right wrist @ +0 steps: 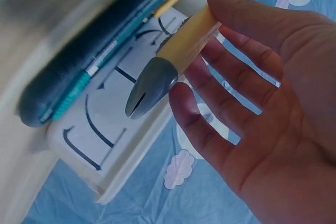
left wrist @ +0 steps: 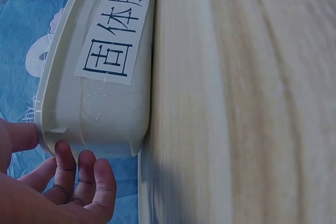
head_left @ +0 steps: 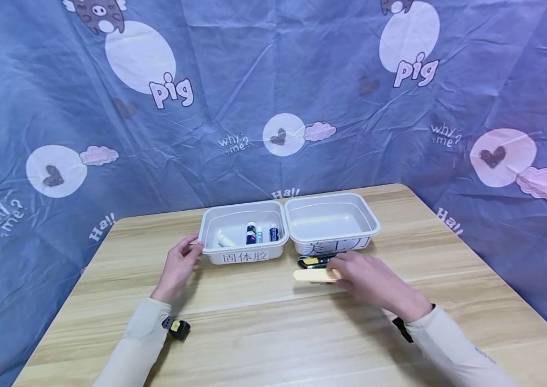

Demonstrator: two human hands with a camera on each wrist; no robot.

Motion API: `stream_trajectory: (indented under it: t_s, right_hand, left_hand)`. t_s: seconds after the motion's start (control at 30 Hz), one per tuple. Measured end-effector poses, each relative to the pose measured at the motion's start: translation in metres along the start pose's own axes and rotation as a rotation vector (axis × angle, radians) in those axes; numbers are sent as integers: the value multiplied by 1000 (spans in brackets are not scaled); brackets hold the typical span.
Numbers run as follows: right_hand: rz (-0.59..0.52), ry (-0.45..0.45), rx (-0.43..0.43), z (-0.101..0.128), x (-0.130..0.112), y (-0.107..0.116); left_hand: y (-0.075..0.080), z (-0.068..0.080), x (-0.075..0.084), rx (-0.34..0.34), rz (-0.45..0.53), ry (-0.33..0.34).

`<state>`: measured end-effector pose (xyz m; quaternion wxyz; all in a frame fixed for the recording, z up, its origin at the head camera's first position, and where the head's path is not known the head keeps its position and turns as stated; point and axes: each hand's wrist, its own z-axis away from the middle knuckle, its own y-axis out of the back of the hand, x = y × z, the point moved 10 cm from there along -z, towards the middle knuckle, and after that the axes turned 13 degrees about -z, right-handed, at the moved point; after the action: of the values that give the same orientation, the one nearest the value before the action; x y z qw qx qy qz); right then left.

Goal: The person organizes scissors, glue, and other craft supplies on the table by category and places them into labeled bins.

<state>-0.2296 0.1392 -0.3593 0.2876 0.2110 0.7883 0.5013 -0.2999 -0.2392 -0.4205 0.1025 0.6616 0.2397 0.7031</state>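
Observation:
My left hand [head_left: 181,269] holds the near left corner of a white plastic box [left wrist: 113,111], thumb at the rim and fingers curled below it. Several glue sticks [head_left: 251,234] lie inside that box. The right hand [head_left: 372,282] pinches a yellow utility knife [right wrist: 186,43] with a grey end, between thumb and fingers, just above the table. Behind it, more utility knives [head_left: 309,262], dark with yellow and teal parts, lie against the front of a second white box [head_left: 328,223]. That box has nothing visible inside.
Both boxes stand side by side near the back of the wooden table [head_left: 254,333]. Each has a paper label [head_left: 245,257] with Chinese characters on its front. A blue printed cloth [head_left: 234,64] hangs behind the table and along its sides.

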Motion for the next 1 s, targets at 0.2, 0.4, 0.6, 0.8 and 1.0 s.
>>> stream_trajectory:
  t_s: [0.2,0.4,0.6,0.8,1.0]
  right_hand:
    - [12,19,24,-7,-2,12]
    - [6,57,47,-15,-5,25]
    - [0,60,63,-24,-5,37]
    - [7,36,83,-33,-3,47]
    - [-11,10,89,-40,-2,55]
  left_hand:
    - [0,-1,-1,-1,0,-1]
    - [0,-1,-1,1,19,2]
    - [0,-1,1,0,11,-4]
    - [0,1,1,-6,8,-4]
    - [0,1,1,-2,-1,-4]
